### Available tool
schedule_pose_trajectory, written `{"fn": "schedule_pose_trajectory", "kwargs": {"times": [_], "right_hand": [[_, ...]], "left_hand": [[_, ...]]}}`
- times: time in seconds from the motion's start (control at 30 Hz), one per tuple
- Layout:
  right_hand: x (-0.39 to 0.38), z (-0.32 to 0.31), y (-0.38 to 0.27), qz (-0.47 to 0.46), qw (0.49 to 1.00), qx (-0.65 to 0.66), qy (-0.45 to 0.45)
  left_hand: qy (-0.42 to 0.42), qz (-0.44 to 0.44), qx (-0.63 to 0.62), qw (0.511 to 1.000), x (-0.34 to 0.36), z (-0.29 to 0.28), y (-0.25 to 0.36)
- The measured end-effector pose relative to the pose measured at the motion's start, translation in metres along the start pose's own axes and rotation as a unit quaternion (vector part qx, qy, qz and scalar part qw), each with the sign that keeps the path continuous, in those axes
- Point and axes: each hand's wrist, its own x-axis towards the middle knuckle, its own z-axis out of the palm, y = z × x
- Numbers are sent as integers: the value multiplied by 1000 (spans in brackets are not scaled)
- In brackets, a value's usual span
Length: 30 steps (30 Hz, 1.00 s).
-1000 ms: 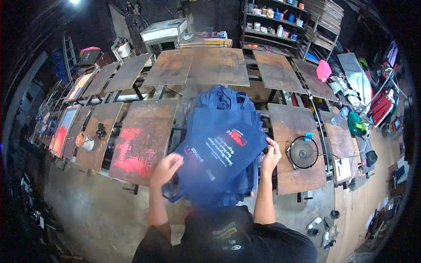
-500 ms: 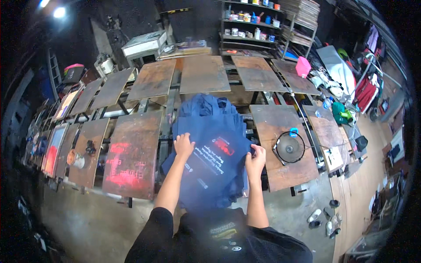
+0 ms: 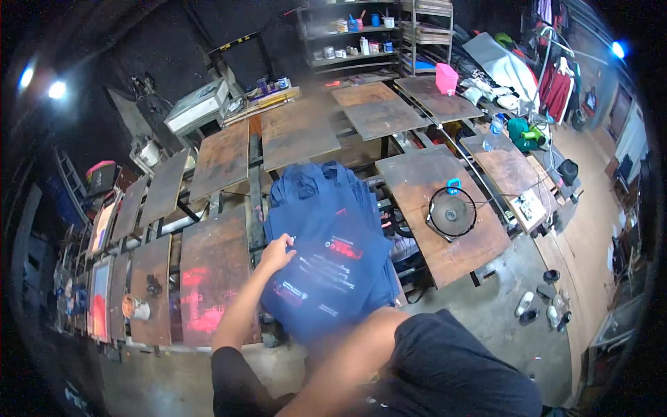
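Observation:
A pile of navy blue fabric tote bags (image 3: pixel 319 229) lies in front of me, their bunched handles at the far end. White and red print shows on the top bag. My left hand (image 3: pixel 276 254) is closed at that bag's left edge, fingers pinching the cloth. Across the near end of the pile bends my right arm (image 3: pixel 354 354), blurred, its forearm running down to the lower edge. My right hand is outside the picture.
Worn flat boards on metal frames stand in two rows. A round black fan (image 3: pixel 451 212) sits on the board (image 3: pixel 445 257) to the right. On a left board is a small bucket (image 3: pixel 136 307). Shoes (image 3: pixel 526 304) lie on the floor at right.
My right hand has let go of the bag's right edge and swung back toward my body, out of view. My left hand stays at the left edge. The view has turned and tilted.

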Motion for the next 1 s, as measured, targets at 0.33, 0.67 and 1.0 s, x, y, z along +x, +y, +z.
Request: {"fn": "schedule_pose_trajectory", "kwargs": {"times": [0.33,0.67,1.0], "right_hand": [[-13,-8,-14,-26,989,52,136],[-193,-106,21,325,545,-496,593],[-315,-132,20,334,410,-424,735]], "left_hand": [[-1,22,-315,949,-32,-17,8],[155,-8,-311,938,-53,32,37],[79,-25,-248,965,-122,2,142]]}}
